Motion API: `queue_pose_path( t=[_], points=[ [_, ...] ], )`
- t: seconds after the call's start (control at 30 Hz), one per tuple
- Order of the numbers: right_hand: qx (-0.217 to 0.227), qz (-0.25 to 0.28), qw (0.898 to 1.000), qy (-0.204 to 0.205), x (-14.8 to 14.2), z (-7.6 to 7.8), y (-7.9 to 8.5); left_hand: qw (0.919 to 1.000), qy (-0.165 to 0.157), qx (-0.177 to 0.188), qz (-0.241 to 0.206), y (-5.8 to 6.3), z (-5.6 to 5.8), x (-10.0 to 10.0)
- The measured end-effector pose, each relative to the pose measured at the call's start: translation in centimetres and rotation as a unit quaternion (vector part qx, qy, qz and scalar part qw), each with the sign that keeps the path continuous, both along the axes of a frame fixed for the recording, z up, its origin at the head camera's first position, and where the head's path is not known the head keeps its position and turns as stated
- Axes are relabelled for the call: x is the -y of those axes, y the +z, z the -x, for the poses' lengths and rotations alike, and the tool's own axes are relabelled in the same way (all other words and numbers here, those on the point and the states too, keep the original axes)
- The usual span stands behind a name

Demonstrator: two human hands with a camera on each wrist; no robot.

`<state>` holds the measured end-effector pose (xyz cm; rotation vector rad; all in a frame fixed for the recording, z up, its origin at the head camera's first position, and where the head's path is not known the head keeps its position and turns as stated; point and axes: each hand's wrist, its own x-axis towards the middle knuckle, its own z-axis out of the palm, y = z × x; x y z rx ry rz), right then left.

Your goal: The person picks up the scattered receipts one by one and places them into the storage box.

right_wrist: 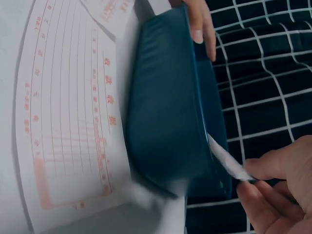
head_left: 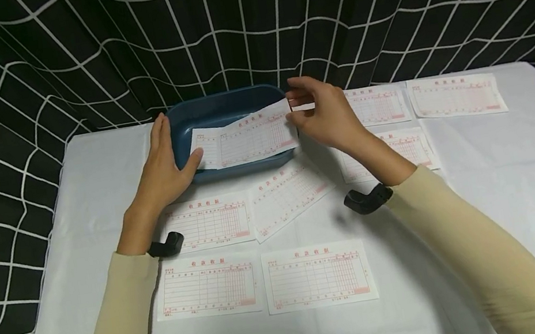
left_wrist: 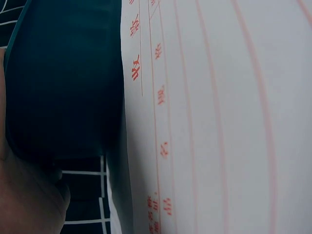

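Note:
Above the dark blue plastic basin (head_left: 226,103), a printed paper receipt slip (head_left: 247,138) slants with its right end raised. My right hand (head_left: 329,113) pinches that end between thumb and fingertips, just past the basin's right rim; the right wrist view shows the folded-looking edge of the slip (right_wrist: 226,161) in the pinch. At the basin's left end, my left hand (head_left: 158,172) grips the rim, fingers along the side and thumb over the near corner, its tip at the slip's left end. Up close in the left wrist view, red print covers the slip (left_wrist: 209,122).
Several similar slips lie on the white-covered table (head_left: 75,279): a tilted one (head_left: 288,196) before the basin, a near one (head_left: 318,275), and another (head_left: 456,96) at the back right. A black cloth with white grid lines (head_left: 244,19) hangs close behind the basin.

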<state>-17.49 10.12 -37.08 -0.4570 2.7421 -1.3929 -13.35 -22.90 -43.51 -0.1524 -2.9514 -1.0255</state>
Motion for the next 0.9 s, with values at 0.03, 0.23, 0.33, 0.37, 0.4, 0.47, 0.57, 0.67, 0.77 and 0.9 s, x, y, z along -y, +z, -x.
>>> queue_pose_path(
  t=[0.03,0.23,0.33,0.37,0.4,0.47,0.57,0.67,0.77,0.9],
  points=[
    [0.002,0.009,1.0,-0.004,-0.3,0.0,0.0,1.0,0.0,0.001,0.001,0.0,0.0,0.0],
    [-0.004,0.025,0.999,-0.021,-2.2,-0.6,-0.1,1.0,0.0,0.0,0.002,0.0,0.0,0.0],
    [-0.004,0.015,0.999,-0.028,-3.5,-1.1,-0.4,1.0,0.002,0.0,0.002,-0.1,0.0,0.0],
    [-0.005,0.01,0.999,-0.03,-3.9,-1.3,-0.5,1.0,0.002,-0.001,0.002,-0.1,0.0,0.0],
    [-0.005,0.006,0.999,-0.031,-4.4,-1.6,-0.6,1.0,0.002,0.0,0.002,-0.1,0.0,0.0],
    [-0.013,-0.008,0.999,-0.033,-5.4,-2.1,-0.8,1.0,0.003,0.0,0.003,-0.1,0.1,0.0],
    [-0.026,-0.029,0.999,-0.035,-6.9,-2.8,-1.3,1.0,0.003,0.001,0.002,-0.1,0.1,0.0],
    [-0.037,-0.046,0.997,-0.041,-8.6,-3.4,-2.0,1.0,0.002,0.002,0.001,-0.1,0.1,0.0],
    [-0.038,-0.059,0.996,-0.048,-10.3,-4.0,-2.7,1.0,0.003,0.004,0.0,-0.1,0.0,0.0],
    [-0.029,-0.064,0.996,-0.059,-12.3,-4.6,-3.6,1.0,0.002,0.005,-0.004,-0.1,0.1,0.1]
  ],
)
